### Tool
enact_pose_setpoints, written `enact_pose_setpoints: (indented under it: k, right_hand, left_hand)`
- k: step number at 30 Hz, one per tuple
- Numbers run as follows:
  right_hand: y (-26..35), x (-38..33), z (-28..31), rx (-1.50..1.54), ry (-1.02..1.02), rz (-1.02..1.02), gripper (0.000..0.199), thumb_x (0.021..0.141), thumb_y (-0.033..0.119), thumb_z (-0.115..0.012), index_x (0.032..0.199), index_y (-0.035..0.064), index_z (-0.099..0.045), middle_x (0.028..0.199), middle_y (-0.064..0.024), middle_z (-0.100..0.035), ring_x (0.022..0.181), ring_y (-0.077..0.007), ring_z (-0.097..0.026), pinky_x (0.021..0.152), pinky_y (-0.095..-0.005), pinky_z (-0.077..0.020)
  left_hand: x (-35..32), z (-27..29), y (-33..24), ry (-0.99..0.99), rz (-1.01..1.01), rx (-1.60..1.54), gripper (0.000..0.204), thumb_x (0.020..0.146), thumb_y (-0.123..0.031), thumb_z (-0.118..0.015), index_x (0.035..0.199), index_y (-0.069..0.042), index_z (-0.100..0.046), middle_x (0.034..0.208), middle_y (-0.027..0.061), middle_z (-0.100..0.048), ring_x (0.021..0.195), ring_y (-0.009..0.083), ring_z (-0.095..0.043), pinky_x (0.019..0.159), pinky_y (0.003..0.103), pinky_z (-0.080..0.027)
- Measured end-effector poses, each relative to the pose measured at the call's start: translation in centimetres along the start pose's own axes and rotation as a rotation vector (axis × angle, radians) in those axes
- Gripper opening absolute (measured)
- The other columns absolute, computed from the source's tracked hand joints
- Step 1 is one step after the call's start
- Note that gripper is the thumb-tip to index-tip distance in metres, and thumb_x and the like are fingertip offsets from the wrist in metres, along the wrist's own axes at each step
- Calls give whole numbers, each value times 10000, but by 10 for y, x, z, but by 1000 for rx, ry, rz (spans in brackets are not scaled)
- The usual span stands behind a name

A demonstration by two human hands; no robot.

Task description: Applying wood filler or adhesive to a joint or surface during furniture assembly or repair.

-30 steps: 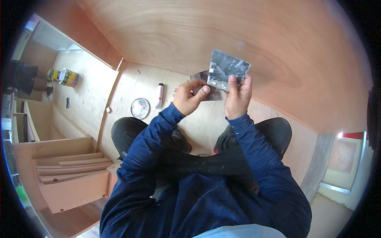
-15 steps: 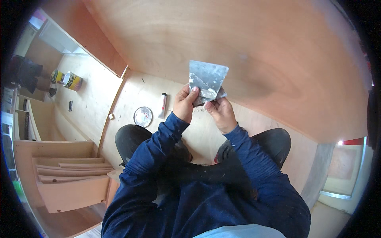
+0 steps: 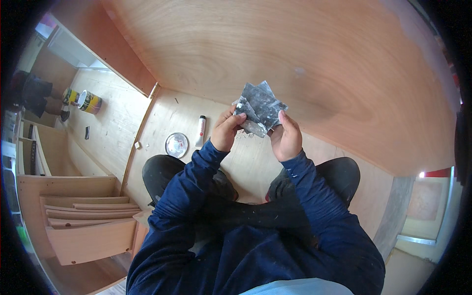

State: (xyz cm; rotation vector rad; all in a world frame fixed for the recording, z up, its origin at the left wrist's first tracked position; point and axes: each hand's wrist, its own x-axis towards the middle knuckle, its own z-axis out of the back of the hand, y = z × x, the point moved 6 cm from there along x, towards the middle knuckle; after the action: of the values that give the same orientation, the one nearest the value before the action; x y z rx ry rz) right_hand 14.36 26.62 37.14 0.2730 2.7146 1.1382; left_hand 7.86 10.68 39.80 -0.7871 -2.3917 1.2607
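In front of the plywood panel, my left hand [image 3: 226, 130] grips a flat grey metal putty scraper [image 3: 248, 113], thumb pressed on its face. My right hand [image 3: 287, 139] is closed on a second flat putty scraper [image 3: 268, 104], its thumb at the right corner. The two blades overlap and touch at angles to each other, both smeared with pale filler. Most of my fingers are hidden behind them. On the floor below lie a white tube [image 3: 200, 132] with a black cap and a round metal lid [image 3: 177, 145] with whitish and reddish residue.
A large plywood panel [image 3: 206, 54] rises ahead. Yellow-and-black tins [image 3: 90, 102] stand at the far left, near a person's dark clothing [image 3: 32, 93]. Stacked wooden boards [image 3: 91, 211] sit in a cabinet at lower left. A wooden strip [image 3: 138, 132] crosses the floor.
The scrapers have turned against each other; their blades now fan out, darker faces showing. My right hand has shifted slightly right, its thumb moving up to the blade's corner.
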Motion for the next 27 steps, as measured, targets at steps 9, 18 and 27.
enact_pose_setpoints:
  k: [9,18,27]
  right_hand:
    - [55,7,21,-275,-314,253,332,1063,353,-577,1157,37,-621,1176,-80,-672,1097,-210,-659,935,-411,-546]
    - [38,21,41,-517,-168,81,386,957,278,-651,1169,-44,-667,1232,-175,-663,1171,-306,-625,1051,-396,-457]
    - [45,2,-12,-705,219,-14,365,918,-33,-684,1270,-53,-588,1088,-81,-712,943,-131,-678,881,-274,-544]
  left_hand:
    - [3,47,-36,-342,-164,49,141,916,8,-638,1055,30,-651,906,94,-711,762,205,-698,697,330,-579]
    - [9,68,-31,-499,-151,-96,152,948,-18,-651,1100,-25,-650,942,64,-711,769,176,-694,667,326,-579]
    - [10,42,-7,-405,-23,-38,309,1075,-285,-548,1192,-10,-626,1086,90,-711,947,195,-702,790,319,-563]
